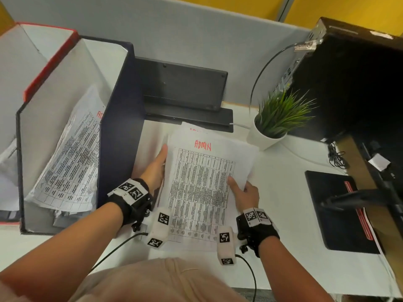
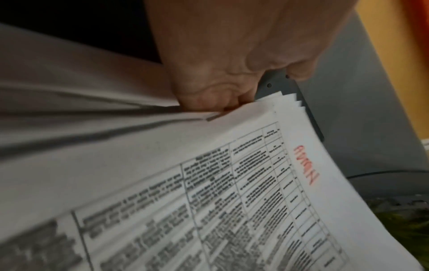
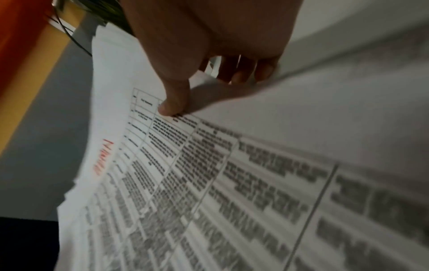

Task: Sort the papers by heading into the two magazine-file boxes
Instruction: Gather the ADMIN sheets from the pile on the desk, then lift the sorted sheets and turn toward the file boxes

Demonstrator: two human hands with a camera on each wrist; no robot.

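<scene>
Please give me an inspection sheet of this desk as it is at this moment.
Surface: white desk, bare at right of the papers.
Job's things: paper stack, top sheet headed ADMIN in red; dark file box holding an ADMIN sheet; red-edged file box further left.
Clutter: potted plant; black notebook; black stand.
Grippers: left hand holds the stack's left edge; right hand pinches its right edge, thumb on top.
Cables: black cable behind the plant; wrist-camera leads at the near edge.
Surroundings: grey partition, yellow wall above.
</scene>
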